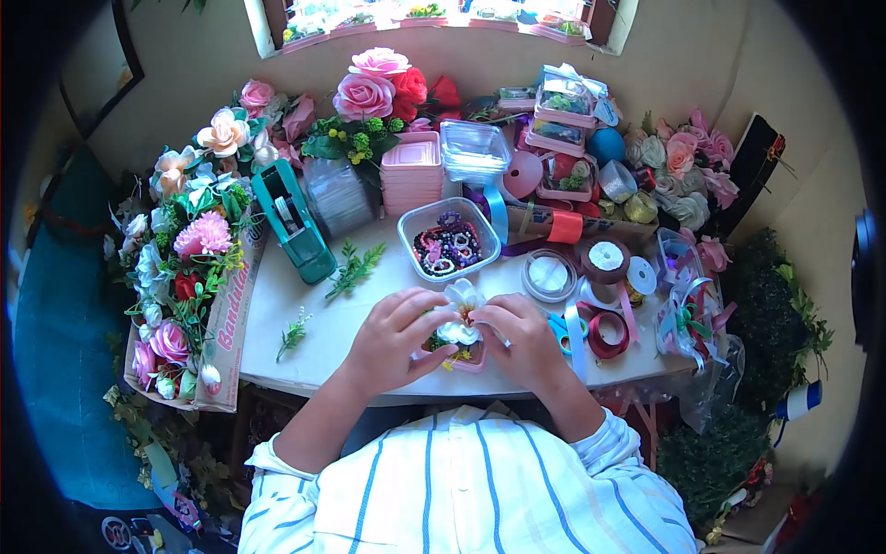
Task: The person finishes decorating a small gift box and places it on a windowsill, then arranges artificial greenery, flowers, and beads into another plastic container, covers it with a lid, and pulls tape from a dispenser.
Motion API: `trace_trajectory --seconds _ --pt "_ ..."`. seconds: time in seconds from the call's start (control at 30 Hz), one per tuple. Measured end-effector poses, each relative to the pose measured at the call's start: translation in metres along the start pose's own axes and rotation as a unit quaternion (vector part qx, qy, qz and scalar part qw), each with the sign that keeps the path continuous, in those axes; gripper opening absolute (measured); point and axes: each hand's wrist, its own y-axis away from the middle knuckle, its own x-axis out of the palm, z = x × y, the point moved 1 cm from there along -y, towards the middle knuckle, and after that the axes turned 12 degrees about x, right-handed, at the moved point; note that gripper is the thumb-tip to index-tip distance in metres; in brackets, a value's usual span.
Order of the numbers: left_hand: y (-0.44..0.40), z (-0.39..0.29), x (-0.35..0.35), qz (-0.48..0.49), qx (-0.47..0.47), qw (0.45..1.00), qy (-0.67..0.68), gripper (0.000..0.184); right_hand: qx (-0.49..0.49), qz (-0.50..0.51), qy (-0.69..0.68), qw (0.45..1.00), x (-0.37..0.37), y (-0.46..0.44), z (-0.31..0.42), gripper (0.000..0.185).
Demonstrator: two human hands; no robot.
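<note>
A small artificial flower arrangement sits at the table's front edge, in a pink-rimmed container (469,360). In it are a white rose (459,332) and, above that, a pale open-petalled flower (465,295) with a brownish centre. My left hand (392,340) curls round its left side, fingertips at the petals and thumb lower by the white rose. From the right, my right hand (519,334) pinches at the pale flower's base. The fingers partly cover the container. Just behind stands a clear box (406,251) of beaded bracelets.
Blue-handled scissors (559,332) and ribbon rolls (607,332) lie right of my hands. To the left are a green tape dispenser (293,222), leafy sprigs (355,270) and a cardboard box (226,346) full of artificial flowers. Stacked pink containers (412,175) stand behind.
</note>
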Motion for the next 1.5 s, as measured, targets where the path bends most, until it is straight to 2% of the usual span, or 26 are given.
trace_trajectory --seconds 0.07,0.2,0.27,0.37,0.43,0.67,0.73,0.87,0.93,1.07,1.23,1.27,1.3,1.37,1.5 --pt "0.000 0.000 0.005 0.064 0.032 0.997 -0.006 0.048 -0.010 0.007 0.002 1.000 0.001 0.000 0.002 0.023" --pt "-0.007 -0.001 0.009 0.090 0.029 0.995 -0.019 0.051 0.004 0.003 -0.015 1.000 -0.002 0.001 0.002 0.034" --pt "-0.005 0.000 0.008 0.121 -0.012 0.993 0.000 0.055 0.005 -0.001 -0.039 0.999 -0.007 0.002 0.001 0.037" --pt "-0.005 -0.001 0.004 0.147 -0.007 0.989 -0.007 0.059 0.036 -0.012 -0.069 0.997 -0.016 0.006 0.001 0.037" --pt "-0.005 -0.003 0.002 0.164 0.007 0.986 -0.024 0.060 0.136 0.009 -0.113 0.984 -0.016 0.010 -0.007 0.035" --pt "-0.002 -0.011 0.006 0.193 0.045 0.979 -0.056 0.060 0.145 0.014 -0.156 0.977 -0.007 0.011 -0.010 0.032" --pt "-0.001 -0.009 0.007 0.201 0.044 0.977 -0.057 0.060 0.184 0.033 -0.244 0.952 -0.005 0.014 -0.010 0.036" --pt "-0.003 -0.008 0.005 0.220 0.038 0.973 -0.065 0.060 0.169 0.029 -0.244 0.954 -0.003 0.015 -0.006 0.036" --pt "-0.003 -0.008 0.006 0.223 0.041 0.971 -0.073 0.059 0.092 0.030 -0.147 0.984 -0.002 0.015 0.001 0.033" --pt "-0.001 -0.007 0.008 0.207 0.048 0.975 -0.066 0.059 0.082 0.042 -0.159 0.983 -0.003 0.014 -0.004 0.033" --pt "0.000 -0.005 0.007 0.216 0.050 0.973 -0.063 0.057 0.149 -0.016 -0.133 0.980 -0.021 0.012 -0.014 0.029" --pt "0.000 -0.004 0.008 0.216 0.056 0.973 -0.061 0.057 0.169 -0.002 -0.097 0.981 -0.024 0.011 -0.011 0.030" --pt "0.000 -0.004 0.008 0.215 0.056 0.973 -0.060 0.057 0.169 -0.002 -0.097 0.981 -0.023 0.012 -0.017 0.030" --pt "0.000 -0.004 0.009 0.223 0.058 0.971 -0.060 0.054 0.089 0.025 0.028 0.995 -0.016 0.013 -0.028 0.030" --pt "0.000 -0.002 0.010 0.217 0.061 0.974 -0.041 0.054 0.102 0.046 -0.027 0.993 -0.009 0.010 -0.021 0.029"
